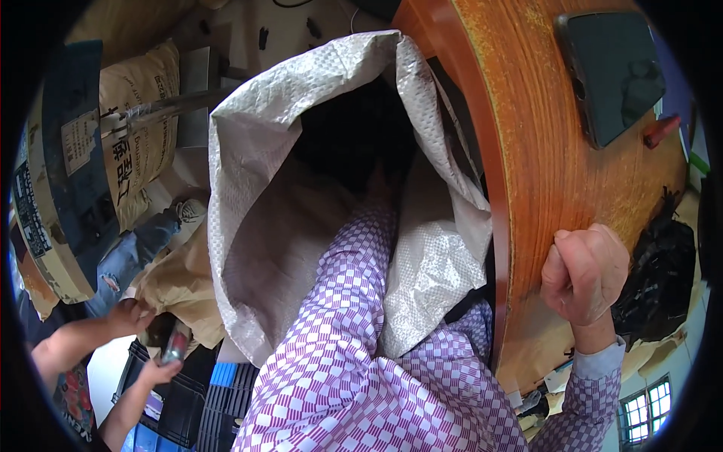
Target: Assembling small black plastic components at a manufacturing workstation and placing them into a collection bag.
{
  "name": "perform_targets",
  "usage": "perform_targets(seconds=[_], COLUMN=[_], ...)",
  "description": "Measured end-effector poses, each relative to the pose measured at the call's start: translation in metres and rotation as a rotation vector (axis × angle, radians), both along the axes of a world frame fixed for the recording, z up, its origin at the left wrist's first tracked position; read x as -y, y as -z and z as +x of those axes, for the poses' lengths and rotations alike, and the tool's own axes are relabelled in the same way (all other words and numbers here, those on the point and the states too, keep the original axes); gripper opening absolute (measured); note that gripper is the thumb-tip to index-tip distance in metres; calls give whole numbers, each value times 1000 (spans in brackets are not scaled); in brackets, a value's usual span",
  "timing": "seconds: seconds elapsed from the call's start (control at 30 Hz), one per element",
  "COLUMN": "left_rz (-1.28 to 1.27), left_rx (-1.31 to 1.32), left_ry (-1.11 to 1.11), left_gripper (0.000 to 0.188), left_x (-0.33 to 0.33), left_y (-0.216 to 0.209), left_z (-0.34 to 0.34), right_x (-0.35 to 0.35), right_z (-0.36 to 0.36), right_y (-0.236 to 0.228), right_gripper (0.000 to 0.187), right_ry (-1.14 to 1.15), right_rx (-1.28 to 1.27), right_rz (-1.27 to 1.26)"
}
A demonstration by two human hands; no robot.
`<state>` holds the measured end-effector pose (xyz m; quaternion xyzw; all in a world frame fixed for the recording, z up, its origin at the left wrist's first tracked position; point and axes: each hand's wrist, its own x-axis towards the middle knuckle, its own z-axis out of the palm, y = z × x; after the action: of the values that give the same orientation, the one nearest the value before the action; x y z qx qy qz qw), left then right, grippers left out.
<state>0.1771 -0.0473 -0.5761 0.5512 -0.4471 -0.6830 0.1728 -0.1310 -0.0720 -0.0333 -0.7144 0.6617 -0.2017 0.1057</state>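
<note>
1. While the left hand (382,183) was deep inside the white woven sack (252,117), left of the wooden table (531,177), I could not tell its grip.
2. The right hand (587,275) was clenched into a fist over the table's near part.
3. A black phone (614,75) lay at the far right.

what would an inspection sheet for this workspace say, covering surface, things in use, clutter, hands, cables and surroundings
Surface: wooden table, finish worn along its edge.
Things in use: white woven sack, mouth open; dark inside, contents unclear.
Clutter: phone and small red object on the table; black heap at right.
Hands: left hand inside the sack, grip unclear; right hand curled into a fist.
Cables: possible dark cable, top edge.
Surroundings: co-worker's hand at a brown bag.
</note>
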Motion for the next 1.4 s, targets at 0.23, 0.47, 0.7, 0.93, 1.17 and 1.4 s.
perform_targets(seconds=[0.23,0.47,0.7,0.93,1.17,1.4], left_rz=[-318,-268,-206,-181,-38,270], left_rx=[530,806,724,517,717,-212], left_ry=[688,991,768,551,639,-421], left_gripper=[31,40,69,109,75,35], left_x=[-65,-50,-9,72,64,24], left_y=[-1,-7,-29,-109,-116,-56], left_z=[-35,-1,8,-5,-23,24], right_x=[-3,-13,-25,-16,-11,-8], right_z=[-7,-16,-19,-16,-11,-14], right_y=[12,7,12,9,8,1], right_gripper=[32,26,26,36,34,26], right_ry=[14,8,25,18,17,7], right_rx=[-45,-65,-72,-100,-102,-54], right_rz=[16,94,63,31,77,78])
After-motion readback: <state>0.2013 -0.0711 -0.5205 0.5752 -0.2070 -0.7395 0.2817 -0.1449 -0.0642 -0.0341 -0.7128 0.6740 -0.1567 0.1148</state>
